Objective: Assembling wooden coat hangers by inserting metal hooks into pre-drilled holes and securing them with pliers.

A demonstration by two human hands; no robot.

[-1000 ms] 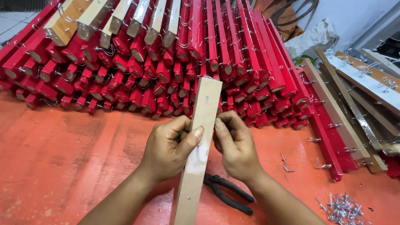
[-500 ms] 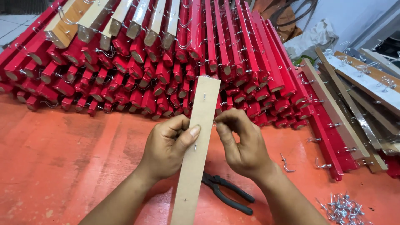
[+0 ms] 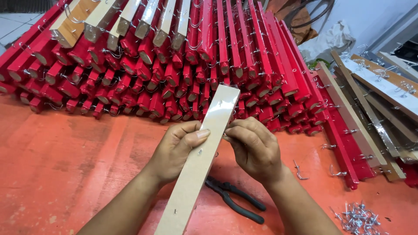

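Head view: both hands grip a long, pale wooden slat (image 3: 204,148) studded with small metal hooks.

Left hand (image 3: 178,150) grips a long pale wooden strip (image 3: 201,157) from its left side, thumb laid across the face. Strip runs from the bottom edge up and slightly right, tilted. Right hand (image 3: 254,148) pinches at the strip's right edge, fingers curled; what it pinches is too small to tell. Black-handled pliers (image 3: 235,199) lie on the red-orange floor (image 3: 65,165), partly under the strip. Big stack of red-painted wooden strips with wire hooks (image 3: 183,65) behind. Pile of small metal hooks (image 3: 359,217) lower right; one loose bent wire hook (image 3: 299,170) near the right wrist.
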